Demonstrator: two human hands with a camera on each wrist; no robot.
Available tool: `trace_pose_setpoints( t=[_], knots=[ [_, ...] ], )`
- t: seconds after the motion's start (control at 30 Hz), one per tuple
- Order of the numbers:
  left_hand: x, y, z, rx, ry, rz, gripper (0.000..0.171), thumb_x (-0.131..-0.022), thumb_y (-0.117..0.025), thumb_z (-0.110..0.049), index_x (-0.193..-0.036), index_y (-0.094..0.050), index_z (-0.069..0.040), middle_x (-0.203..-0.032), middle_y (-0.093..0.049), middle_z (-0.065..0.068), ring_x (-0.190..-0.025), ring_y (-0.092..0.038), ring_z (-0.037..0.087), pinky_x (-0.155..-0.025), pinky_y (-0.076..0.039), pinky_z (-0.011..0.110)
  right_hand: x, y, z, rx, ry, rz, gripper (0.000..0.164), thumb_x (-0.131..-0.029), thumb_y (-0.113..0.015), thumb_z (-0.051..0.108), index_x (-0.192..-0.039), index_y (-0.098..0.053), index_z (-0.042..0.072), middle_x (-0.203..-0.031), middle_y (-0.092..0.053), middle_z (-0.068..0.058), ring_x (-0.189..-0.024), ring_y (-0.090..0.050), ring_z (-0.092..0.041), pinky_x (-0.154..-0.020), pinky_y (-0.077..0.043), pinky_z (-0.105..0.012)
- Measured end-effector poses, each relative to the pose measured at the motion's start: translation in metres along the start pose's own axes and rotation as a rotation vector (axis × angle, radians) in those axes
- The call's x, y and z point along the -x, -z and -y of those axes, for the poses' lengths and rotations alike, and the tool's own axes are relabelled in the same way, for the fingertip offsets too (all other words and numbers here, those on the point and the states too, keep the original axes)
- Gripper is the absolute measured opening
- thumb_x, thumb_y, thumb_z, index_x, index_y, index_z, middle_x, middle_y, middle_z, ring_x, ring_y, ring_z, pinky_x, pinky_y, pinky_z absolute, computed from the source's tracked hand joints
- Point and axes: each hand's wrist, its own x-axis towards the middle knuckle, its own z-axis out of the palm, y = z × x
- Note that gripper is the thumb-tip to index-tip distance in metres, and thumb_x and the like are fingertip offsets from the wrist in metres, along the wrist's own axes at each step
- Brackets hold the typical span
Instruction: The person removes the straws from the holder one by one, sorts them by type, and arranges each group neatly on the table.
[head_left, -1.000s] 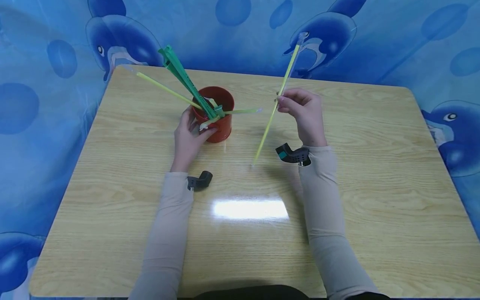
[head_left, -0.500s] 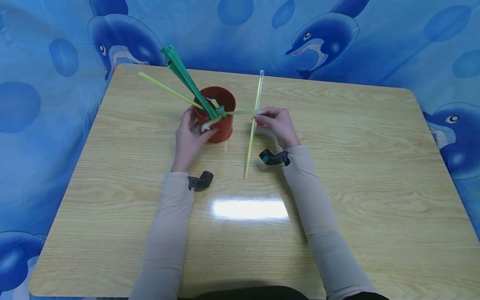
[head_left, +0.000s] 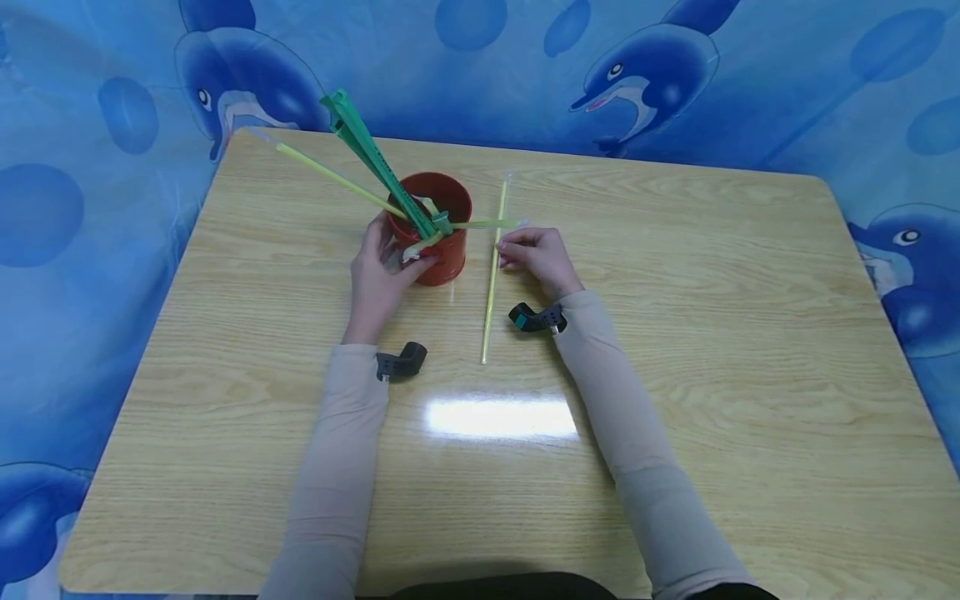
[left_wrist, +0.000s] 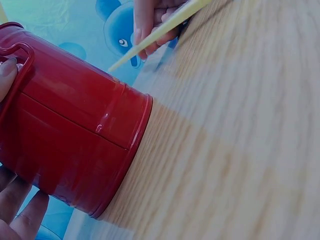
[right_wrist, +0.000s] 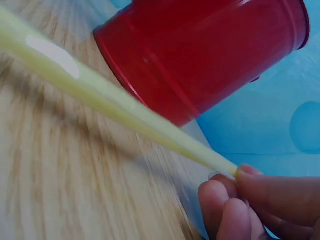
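A slim yellow straw [head_left: 491, 292] in a clear wrapper is pinched between the thumb and fingers of a person's right hand [head_left: 543, 257], which meets it from the right, somewhat beyond its middle. The straw sits low over a wood-grain table [head_left: 750, 375], just to the right of a red pot [head_left: 447, 262]; whether its near end touches the tabletop cannot be told. Its long axis runs almost straight away from the person — the near end slightly to the left, the far end slightly to the right, toward the back edge of the table. In the head view it crosses a second yellow straw [head_left: 472, 223] jutting rightward from the pot, though contact between the two cannot be judged. The left hand [head_left: 378, 275] grips the upright pot from the left, its thumb at the loop handle [left_wrist: 29, 62] and its fingers around the wall. Green folded strips [head_left: 375, 162] lean out of the pot toward the far left — beside them, a third yellow straw [head_left: 330, 177] slants the same way. Pale sleeves [head_left: 337, 442] cover both arms, and a dolphin-print blue cloth [head_left: 495, 92] hangs behind the table.
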Motion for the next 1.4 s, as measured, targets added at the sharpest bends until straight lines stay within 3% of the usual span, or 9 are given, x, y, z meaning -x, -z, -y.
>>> trace_pose_setpoints(
  t=[0.37, 0.63, 0.77, 0.9, 1.13, 1.4],
  knots=[
    [0.001, -0.002, -0.001, 0.019, -0.006, 0.011, 0.075, -0.081, -0.074, -0.006, -0.144, -0.032, -0.002, -0.146, -0.039, 0.01, -0.134, -0.037, 0.018, -0.107, -0.036, 0.03, -0.002, -0.01, 0.001, 0.126, -0.013, -0.039, 0.017, -0.087, -0.062, -0.003, -0.097, -0.065, -0.017, -0.074, -0.065, -0.007, -0.054, -0.062, -0.008, -0.048, -0.052, -0.017],
    [0.011, -0.002, -0.032, 0.015, 0.013, 0.023, 0.071, -0.083, -0.07, 0.0, -0.142, -0.031, 0.004, -0.145, -0.038, 0.017, -0.135, -0.036, 0.024, -0.108, -0.035, 0.034, 0.0, -0.014, 0.003, 0.227, -0.009, -0.092, 0.015, -0.086, -0.065, 0.001, -0.093, -0.068, -0.013, -0.082, -0.068, -0.016, -0.053, -0.062, -0.006, -0.049, -0.053, -0.018],
    [0.011, -0.001, -0.034, 0.005, 0.027, 0.019, 0.071, -0.083, -0.069, 0.0, -0.143, -0.031, 0.003, -0.145, -0.038, 0.016, -0.134, -0.036, 0.024, -0.108, -0.035, 0.034, 0.0, -0.015, 0.004, 0.237, -0.011, -0.102, 0.016, -0.086, -0.066, 0.001, -0.094, -0.068, -0.012, -0.082, -0.069, -0.017, -0.053, -0.062, -0.006, -0.05, -0.054, -0.018],
    [0.009, 0.0, -0.03, -0.013, 0.032, 0.019, 0.071, -0.083, -0.07, -0.001, -0.142, -0.031, 0.003, -0.146, -0.038, 0.016, -0.134, -0.036, 0.024, -0.108, -0.034, 0.033, -0.001, -0.016, 0.004, 0.249, 0.001, -0.107, 0.015, -0.086, -0.066, 0.002, -0.093, -0.069, -0.012, -0.081, -0.069, -0.016, -0.054, -0.062, -0.006, -0.049, -0.053, -0.018],
    [0.001, 0.0, -0.004, -0.009, 0.01, 0.009, 0.075, -0.082, -0.073, -0.01, -0.144, -0.032, -0.006, -0.146, -0.039, 0.008, -0.134, -0.037, 0.017, -0.108, -0.035, 0.029, -0.001, -0.015, 0.002, 0.276, 0.014, -0.105, 0.014, -0.087, -0.066, 0.004, -0.093, -0.069, -0.009, -0.085, -0.069, -0.017, -0.056, -0.063, -0.005, -0.051, -0.054, -0.019],
    [0.001, 0.0, -0.001, -0.013, -0.028, 0.0, 0.076, -0.08, -0.075, -0.01, -0.144, -0.033, -0.006, -0.144, -0.041, 0.007, -0.132, -0.039, 0.014, -0.107, -0.036, 0.027, -0.001, -0.015, 0.001, 0.318, 0.044, -0.093, 0.013, -0.087, -0.066, 0.005, -0.09, -0.069, -0.007, -0.082, -0.069, -0.016, -0.056, -0.063, -0.005, -0.053, -0.055, -0.019]
  ],
)
